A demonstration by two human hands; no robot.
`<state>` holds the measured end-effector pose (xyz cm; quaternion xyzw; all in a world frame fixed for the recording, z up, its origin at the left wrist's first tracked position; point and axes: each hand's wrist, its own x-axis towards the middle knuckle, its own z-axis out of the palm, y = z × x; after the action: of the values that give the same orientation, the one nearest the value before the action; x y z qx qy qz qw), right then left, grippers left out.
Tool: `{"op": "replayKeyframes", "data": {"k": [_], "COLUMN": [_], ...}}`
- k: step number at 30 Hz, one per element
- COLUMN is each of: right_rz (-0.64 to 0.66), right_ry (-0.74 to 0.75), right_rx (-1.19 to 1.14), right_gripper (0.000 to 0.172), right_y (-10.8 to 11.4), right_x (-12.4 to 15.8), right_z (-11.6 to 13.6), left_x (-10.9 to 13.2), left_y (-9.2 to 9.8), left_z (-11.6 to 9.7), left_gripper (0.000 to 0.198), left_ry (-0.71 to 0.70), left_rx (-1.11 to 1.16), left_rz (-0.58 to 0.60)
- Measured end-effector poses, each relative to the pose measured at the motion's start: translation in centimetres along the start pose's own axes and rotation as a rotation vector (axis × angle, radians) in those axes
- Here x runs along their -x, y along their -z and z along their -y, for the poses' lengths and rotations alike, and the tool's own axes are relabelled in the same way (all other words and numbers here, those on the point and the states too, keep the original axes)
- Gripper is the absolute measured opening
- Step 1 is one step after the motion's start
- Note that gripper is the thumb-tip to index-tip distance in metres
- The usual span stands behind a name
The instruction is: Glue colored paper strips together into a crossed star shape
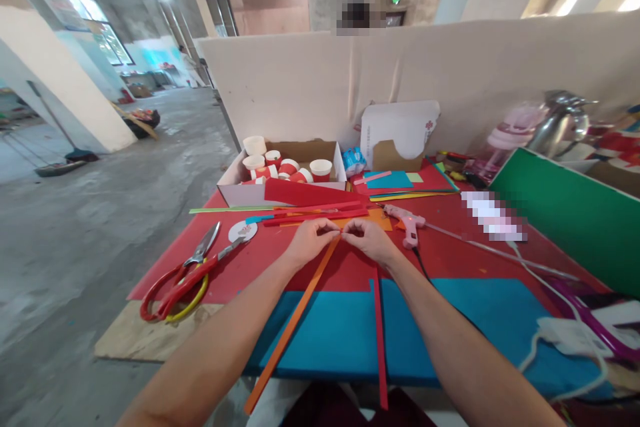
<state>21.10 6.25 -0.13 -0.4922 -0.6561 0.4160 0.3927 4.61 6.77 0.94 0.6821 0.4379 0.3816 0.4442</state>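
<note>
My left hand (316,239) and my right hand (367,238) meet over the middle of the table, thumbs and fingertips pinched together. Between them is the upper end of an orange paper strip (295,320), whose long tail slants down to the left past the table's front edge. A red paper strip (380,340) comes out from under my right wrist and hangs over the front edge; its upper end is hidden. Just behind the fingers lie an orange sheet (383,219) and several red strips (315,215). A pink glue gun (411,225) rests to the right of my right hand.
Large red-handled scissors (175,287) and a white round disc (243,231) lie left. Behind stands a box (231,195) of red-and-white paper cups (320,170). A blue sheet (330,340) covers the front edge. A green panel (570,213) and a white power strip (565,335) are right.
</note>
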Motion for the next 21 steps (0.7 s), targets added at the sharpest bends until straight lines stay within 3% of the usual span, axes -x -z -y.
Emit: {"op": "replayKeyframes", "data": {"k": [6, 11, 13, 15, 18, 19, 21], "right_rz": [0.048, -0.049, 0.032, 0.244, 0.547, 0.555, 0.399], "right_ry": [0.017, -0.139, -0.25, -0.306, -0.249, -0.205, -0.115], "right_rx": [-0.012, -0.331, -0.442, -0.447, -0.398, -0.427, -0.559], "right_gripper": [0.017, 0.028, 0.029, 0.026, 0.036, 0.041, 0.044], "right_y": [0.2, 2.0, 2.7, 3.1, 3.4, 3.4, 3.2], "right_x": [0.1, 0.2, 0.5, 1.0, 1.7, 1.8, 1.7], "right_z": [0.6, 1.1, 1.1, 1.2, 1.7, 1.8, 1.8], "left_x": [0.1, -0.4, -0.5, -0.6, -0.7, -0.8, -1.0], "left_y": [0.4, 2.0, 2.7, 3.4, 3.9, 4.0, 3.9], "left_z": [-0.4, -0.4, -0.4, -0.5, -0.5, -0.5, -0.5], "left_gripper": [0.008, 0.012, 0.014, 0.016, 0.018, 0.017, 0.012], "left_ry": [-0.014, 0.012, 0.059, 0.109, 0.191, 0.222, 0.292], "left_rx": [-0.074, 0.118, 0.286, 0.435, 0.62, 0.679, 0.793], "left_rz": [-0.017, -0.163, -0.19, -0.192, -0.203, -0.217, -0.266]}}
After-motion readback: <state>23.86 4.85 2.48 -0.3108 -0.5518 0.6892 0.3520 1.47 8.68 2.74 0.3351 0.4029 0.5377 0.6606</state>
